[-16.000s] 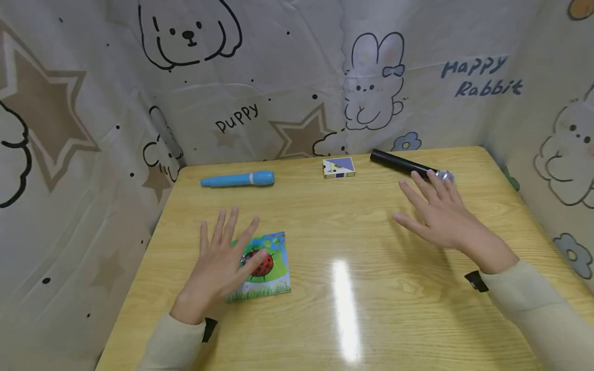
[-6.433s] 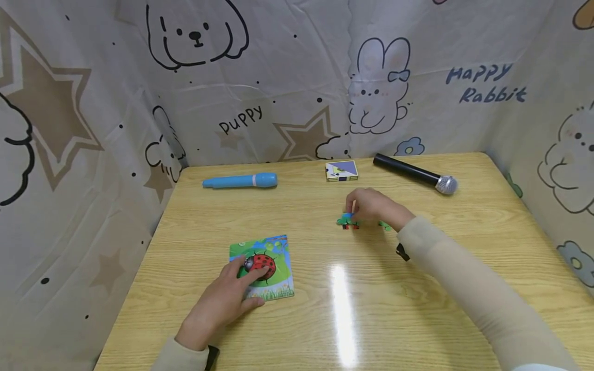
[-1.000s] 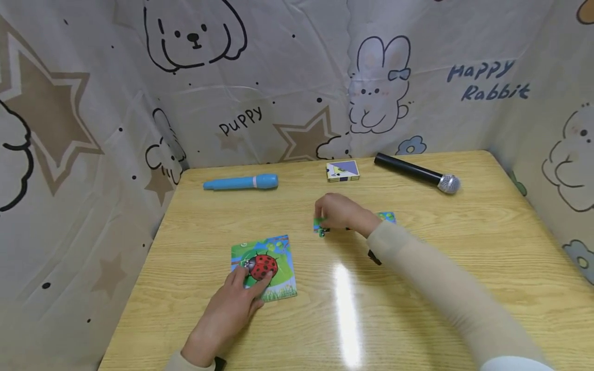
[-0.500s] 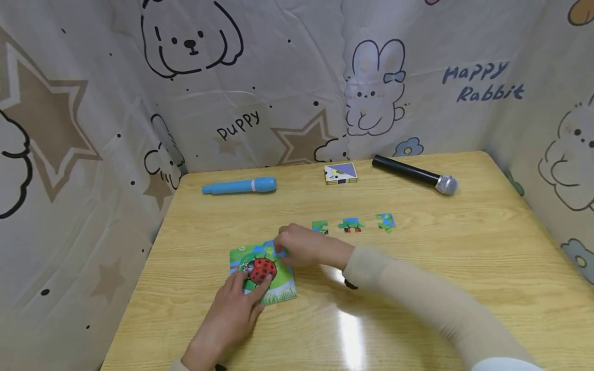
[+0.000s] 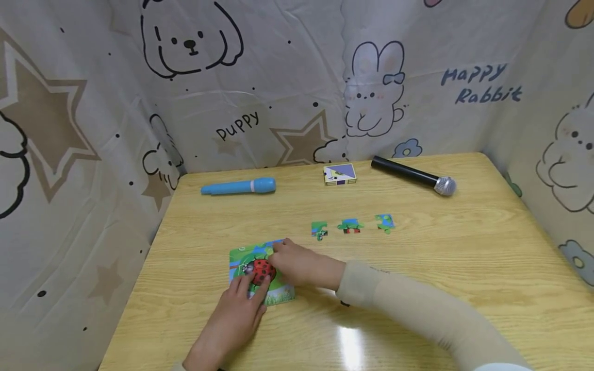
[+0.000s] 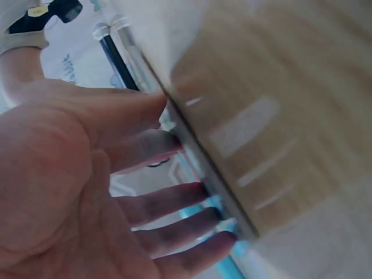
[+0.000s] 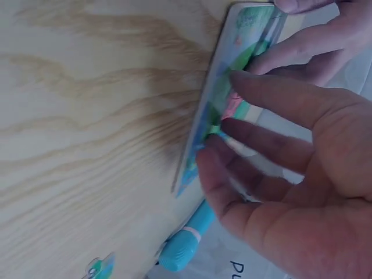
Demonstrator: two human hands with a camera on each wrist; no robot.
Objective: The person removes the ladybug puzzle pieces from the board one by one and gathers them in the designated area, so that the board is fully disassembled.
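A flat jigsaw puzzle (image 5: 238,253) with a ladybug picture lies on the table, left of the middle. My left hand (image 5: 234,314) rests on its lower part, fingers straight and spread, the tips beside the ladybug. My right hand (image 5: 297,263) reaches over the puzzle's right side with fingers bent. In the right wrist view the right hand's spaced fingertips (image 7: 238,81) are at the puzzle's surface, and nothing shows between them. Behind the puzzle, three loose puzzle pieces stand in a spaced row: a left piece (image 5: 318,226), a middle piece (image 5: 350,225) and a right piece (image 5: 385,221).
Along the back of the table lie a blue microphone-shaped object (image 5: 238,186) with a pale band, a card box (image 5: 340,174) and a black microphone (image 5: 408,173) with a silver head. A printed cloth (image 5: 287,67) encloses the back and both sides.
Over the last ten seconds or so, three pieces have come to lie behind the puzzle. My right hand has left the leftmost one and returned to the puzzle; my left hand has stayed on it.
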